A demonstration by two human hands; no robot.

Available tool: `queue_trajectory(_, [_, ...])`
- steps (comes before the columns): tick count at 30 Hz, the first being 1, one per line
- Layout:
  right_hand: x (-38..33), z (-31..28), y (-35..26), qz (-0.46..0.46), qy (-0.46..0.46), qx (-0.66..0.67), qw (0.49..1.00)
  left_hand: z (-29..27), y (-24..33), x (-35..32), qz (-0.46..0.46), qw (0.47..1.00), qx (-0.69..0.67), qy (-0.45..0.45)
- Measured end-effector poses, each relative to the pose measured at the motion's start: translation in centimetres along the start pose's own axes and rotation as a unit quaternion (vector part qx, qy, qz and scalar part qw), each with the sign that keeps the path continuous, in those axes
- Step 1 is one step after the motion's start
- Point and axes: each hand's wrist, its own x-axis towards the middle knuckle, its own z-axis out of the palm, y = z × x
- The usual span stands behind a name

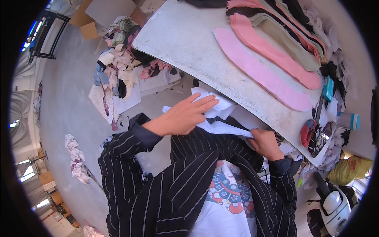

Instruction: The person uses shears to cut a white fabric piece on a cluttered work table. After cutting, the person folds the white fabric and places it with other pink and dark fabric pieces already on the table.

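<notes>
A long piece of white cloth (227,129) lies across my lap, just off the near edge of a pale work table (175,35). My right hand (266,144) pinches its right end between thumb and fingers. Over the cloth's left part stretches my left hand (185,116), fingers extended and lying on more folded white cloth (223,106). Whether the left thumb presses on anything is hidden. Curved cut fabric pieces rest on the table: a light pink one (262,71), a coral one (272,51) and stacked grey-green and black ones behind.
Fabric scraps (118,65) heap on the floor at the far left. A turquoise box (327,89), a blue-lidded container (349,120) and a red item (308,132) sit at the right. A white scooter (335,205) stands lower right; a mop-like bundle (75,158) is at left.
</notes>
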Motion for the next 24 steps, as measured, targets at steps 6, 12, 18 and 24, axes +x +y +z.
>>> queue_trajectory(6, [-0.7,0.2,0.0,-0.004,0.022,0.007,1.0,2.6,-2.2,-0.6,-0.019,0.997,-0.075,-0.005])
queue_trajectory(12, [-1.1,-2.2,-0.4,0.025,-0.105,0.167,0.98,0.1,-3.0,-2.6,-0.201,0.879,-0.422,-0.088])
queue_trajectory(18, [0.0,-0.6,-0.2,0.013,-0.02,0.005,1.0,-0.2,-4.8,-3.1,-0.197,0.955,-0.203,-0.085])
queue_trajectory(24, [0.1,1.5,-1.9,-0.032,0.101,-0.105,0.989,0.6,-4.8,-2.6,-0.13,0.991,-0.034,0.023])
